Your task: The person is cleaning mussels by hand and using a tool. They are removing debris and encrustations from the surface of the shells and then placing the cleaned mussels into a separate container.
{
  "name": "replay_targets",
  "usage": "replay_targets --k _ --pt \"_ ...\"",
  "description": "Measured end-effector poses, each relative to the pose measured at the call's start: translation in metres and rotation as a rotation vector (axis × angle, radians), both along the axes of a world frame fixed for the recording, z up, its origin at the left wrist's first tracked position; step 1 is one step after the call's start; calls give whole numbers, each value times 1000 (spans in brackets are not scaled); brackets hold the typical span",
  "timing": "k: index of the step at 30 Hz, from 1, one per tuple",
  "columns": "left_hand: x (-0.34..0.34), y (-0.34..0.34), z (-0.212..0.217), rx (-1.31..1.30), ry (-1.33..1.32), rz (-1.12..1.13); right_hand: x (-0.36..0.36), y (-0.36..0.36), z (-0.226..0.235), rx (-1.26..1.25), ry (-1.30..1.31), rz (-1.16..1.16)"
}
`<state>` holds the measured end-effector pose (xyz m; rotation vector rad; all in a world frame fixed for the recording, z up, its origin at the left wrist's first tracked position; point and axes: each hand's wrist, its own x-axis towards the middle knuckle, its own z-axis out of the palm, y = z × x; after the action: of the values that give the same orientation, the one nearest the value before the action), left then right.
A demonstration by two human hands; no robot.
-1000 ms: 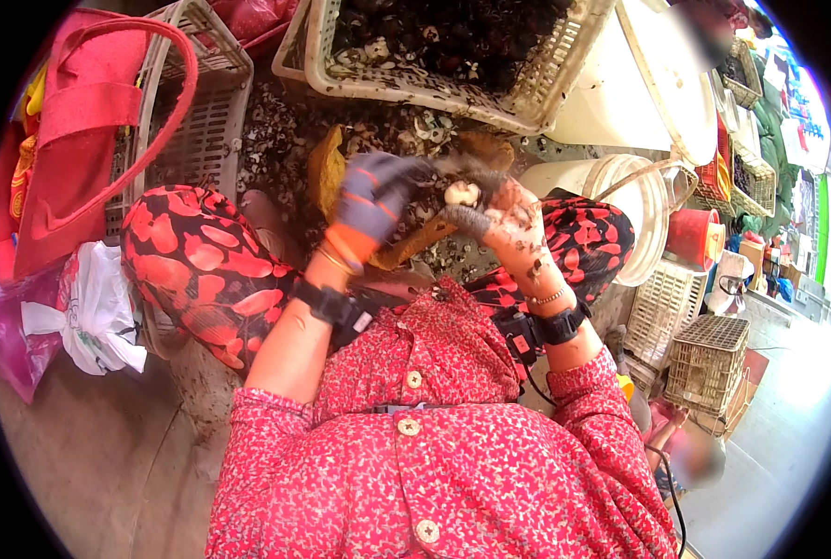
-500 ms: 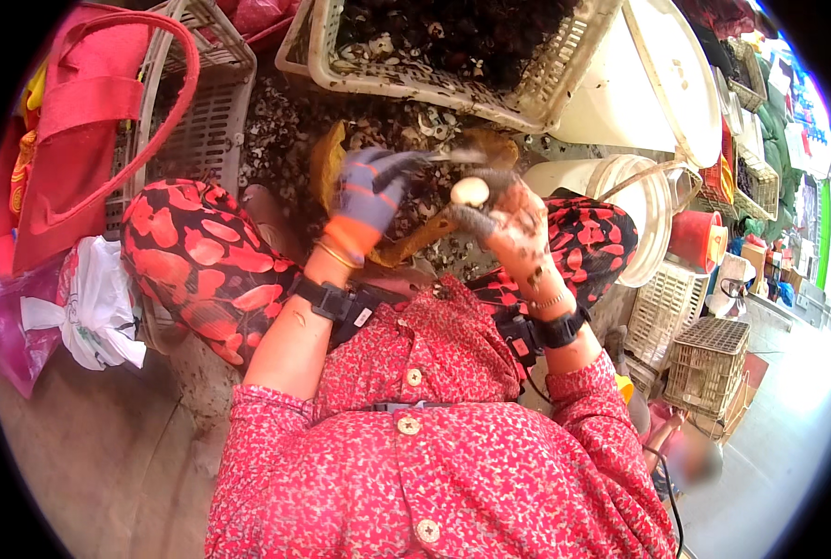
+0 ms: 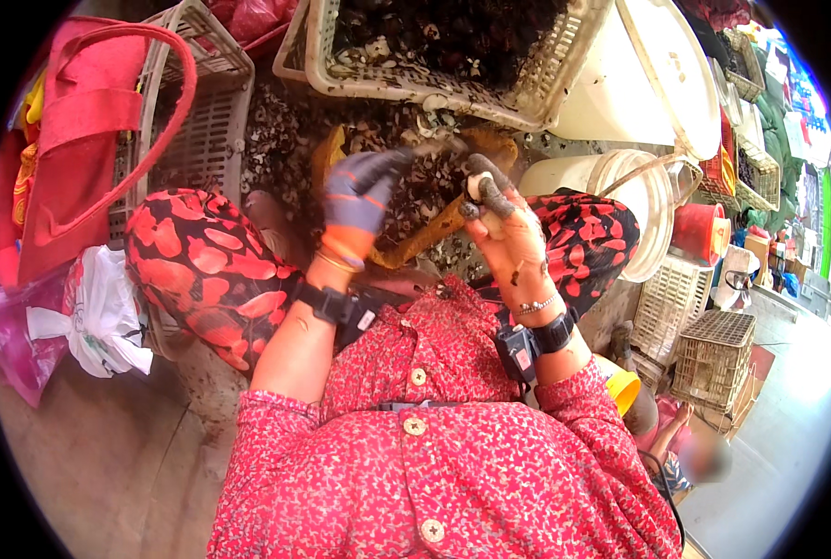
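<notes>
While I watch from the head camera, the far left holds a big red bag [image 3: 70,140] with looped handles. Below it lie a pink plastic bag [image 3: 10,345] and a knotted white plastic bag [image 3: 98,317]; I see no label on any of them. Just right of the bag stands a grey slatted crate [image 3: 206,121], touching a dark heap of shells [image 3: 285,140] on the ground.

My left hand [image 3: 359,200], in a grey glove with an orange cuff, is raised over the heap with its fingers curled. I cannot tell whether it grips anything.

Close beside it is the pale round shellfish piece [image 3: 476,186], pinched at the fingertips of my right hand [image 3: 513,247], which wears dark finger covers. Both hands hang above a brown wooden block [image 3: 425,238].

I judge this as mid-way through working one piece free of its shell. The next move calls for a firm pinch, and the gloved hand should come in close without knocking the piece loose.

Above the hands, a white basket [image 3: 527,88] is full of dark shells. Further right are a white bucket [image 3: 639,205], a small red tub [image 3: 700,233] and stacked pale lattice baskets [image 3: 714,349]. At the far right edge are blue and green panels [image 3: 807,121], too bent and small to make out.
</notes>
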<state>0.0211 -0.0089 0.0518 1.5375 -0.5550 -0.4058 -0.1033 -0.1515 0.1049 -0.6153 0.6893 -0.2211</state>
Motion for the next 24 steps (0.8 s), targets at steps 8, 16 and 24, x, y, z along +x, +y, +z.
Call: replay_targets --k 8,16,24 --pt "-10 -3 -4 19 88 -19 -8 0 -30 419 -167 -33" --pt "-11 3 -20 71 -14 28 1 14 -7 -165 89 -70" --pt "-15 -7 -4 29 -35 -17 -6 11 -30 345 -195 -64"
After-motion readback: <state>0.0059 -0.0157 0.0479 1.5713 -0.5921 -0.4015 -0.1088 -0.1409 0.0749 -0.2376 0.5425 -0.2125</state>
